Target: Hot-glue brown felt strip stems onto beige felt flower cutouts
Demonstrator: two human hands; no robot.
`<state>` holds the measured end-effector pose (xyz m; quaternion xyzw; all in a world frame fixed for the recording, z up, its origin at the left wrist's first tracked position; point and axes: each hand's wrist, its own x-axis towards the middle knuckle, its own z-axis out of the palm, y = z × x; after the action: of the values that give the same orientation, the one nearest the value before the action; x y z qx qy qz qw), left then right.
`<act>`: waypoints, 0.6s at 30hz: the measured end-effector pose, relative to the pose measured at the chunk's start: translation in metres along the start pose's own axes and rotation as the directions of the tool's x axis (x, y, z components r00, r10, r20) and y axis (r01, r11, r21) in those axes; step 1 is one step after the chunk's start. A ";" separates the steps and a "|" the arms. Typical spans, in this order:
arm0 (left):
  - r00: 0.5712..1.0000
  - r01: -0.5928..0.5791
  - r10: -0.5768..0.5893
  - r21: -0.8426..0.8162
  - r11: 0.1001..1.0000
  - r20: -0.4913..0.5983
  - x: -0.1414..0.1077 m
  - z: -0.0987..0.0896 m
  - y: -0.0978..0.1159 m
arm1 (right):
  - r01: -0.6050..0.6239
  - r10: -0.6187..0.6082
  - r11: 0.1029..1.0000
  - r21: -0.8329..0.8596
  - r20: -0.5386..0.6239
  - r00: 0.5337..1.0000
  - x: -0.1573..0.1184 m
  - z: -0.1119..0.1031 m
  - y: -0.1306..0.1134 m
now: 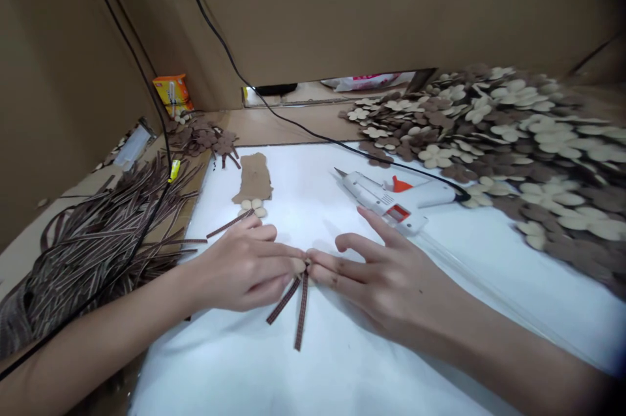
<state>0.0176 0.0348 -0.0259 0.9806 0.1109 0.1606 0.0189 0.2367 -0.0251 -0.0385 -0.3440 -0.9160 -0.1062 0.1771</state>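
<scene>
In the middle of the white board, a small beige felt flower lies mostly hidden under my fingertips. Two tails of dark brown checked ribbon (301,318) hang from it toward me. The fingers of my left hand (249,263) are drawn together and press on the flower from the left. From the right, my right hand (372,272) pinches its other edge, with two fingers raised off the work. Just beyond the right hand lies a white glue gun (376,194) with an orange trigger, its nozzle pointing away to the left.
Cut ribbon strips (107,233) are heaped at left. Beige and brown felt flowers (513,135) pile up at right. A cardboard scrap (253,178) and another beige flower (252,207) lie on the board (225,364). A black cable (288,119) crosses behind. An orange box (173,93) stands back left.
</scene>
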 end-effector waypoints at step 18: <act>0.999 -0.012 0.012 -0.002 1.000 0.036 -0.003 0.001 0.000 | 0.015 -0.016 0.999 -0.031 -0.017 1.000 -0.005 0.000 -0.003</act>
<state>0.0153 0.0342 -0.0281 0.9839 0.1044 0.1432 0.0210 0.2384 -0.0301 -0.0410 -0.3387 -0.9153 -0.1248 0.1786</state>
